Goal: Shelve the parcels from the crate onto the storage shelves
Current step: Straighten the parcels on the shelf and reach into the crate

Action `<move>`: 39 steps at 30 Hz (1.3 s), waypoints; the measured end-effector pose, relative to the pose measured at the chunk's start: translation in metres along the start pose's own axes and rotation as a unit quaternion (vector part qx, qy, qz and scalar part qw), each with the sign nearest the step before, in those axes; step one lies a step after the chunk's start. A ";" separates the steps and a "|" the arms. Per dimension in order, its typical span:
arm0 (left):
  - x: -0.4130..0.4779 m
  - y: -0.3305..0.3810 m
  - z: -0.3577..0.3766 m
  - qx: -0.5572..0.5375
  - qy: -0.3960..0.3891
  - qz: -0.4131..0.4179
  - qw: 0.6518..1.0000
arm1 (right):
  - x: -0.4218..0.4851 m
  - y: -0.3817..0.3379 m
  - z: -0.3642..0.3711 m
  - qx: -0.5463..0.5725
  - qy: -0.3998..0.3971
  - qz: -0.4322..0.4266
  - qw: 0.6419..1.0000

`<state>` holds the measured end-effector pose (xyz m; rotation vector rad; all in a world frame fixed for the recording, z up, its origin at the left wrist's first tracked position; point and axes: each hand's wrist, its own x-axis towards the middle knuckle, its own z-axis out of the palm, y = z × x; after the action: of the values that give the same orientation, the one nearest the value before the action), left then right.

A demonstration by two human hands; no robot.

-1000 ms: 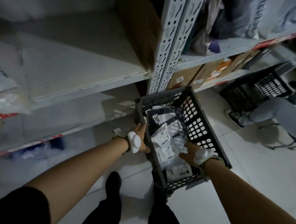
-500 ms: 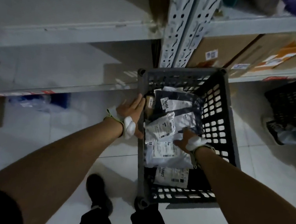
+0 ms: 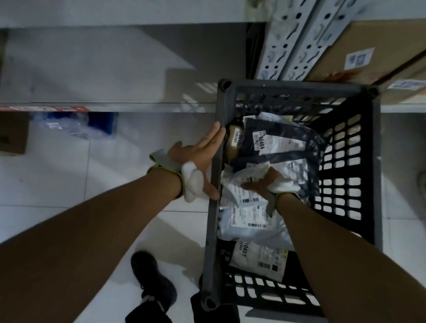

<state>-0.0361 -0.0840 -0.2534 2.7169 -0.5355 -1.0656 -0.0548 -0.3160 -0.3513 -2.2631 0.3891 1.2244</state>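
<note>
Two hands are at work, and they are apart. My left hand lies flat and open on the outside of the crate's left wall, fingers pointing toward the shelves. My right hand is down inside the crate, pressed on a white parcel; I cannot tell if my fingers have closed on it, since they are hidden under the bag. The crate sits on the floor with its long side running from my feet toward the shelves. More parcels lie in it: a dark one at the far end (its tag reads 06404), a brown one by the left wall and a white one marked 10407 near me. My right arm covers part of the pile. Most label print is too small to read.
</note>
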 end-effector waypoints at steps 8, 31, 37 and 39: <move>-0.007 0.015 -0.014 -0.019 -0.024 -0.011 0.999 | -0.046 0.030 -0.004 0.255 0.087 0.007 0.963; -0.386 -0.020 -0.294 -0.622 0.390 0.056 0.676 | -0.445 -0.298 -0.095 0.480 0.153 -0.338 0.795; -0.495 -0.054 -0.322 -0.696 0.350 0.134 0.613 | -0.527 -0.386 -0.077 0.449 0.193 -0.388 0.781; -0.534 -0.070 -0.320 -0.677 0.344 0.166 0.629 | -0.551 -0.417 -0.061 0.447 0.185 -0.400 0.778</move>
<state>-0.1609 0.1984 0.2915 1.3073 0.0178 -0.0394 -0.1128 -0.0111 0.2686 -1.4831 0.0628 0.0590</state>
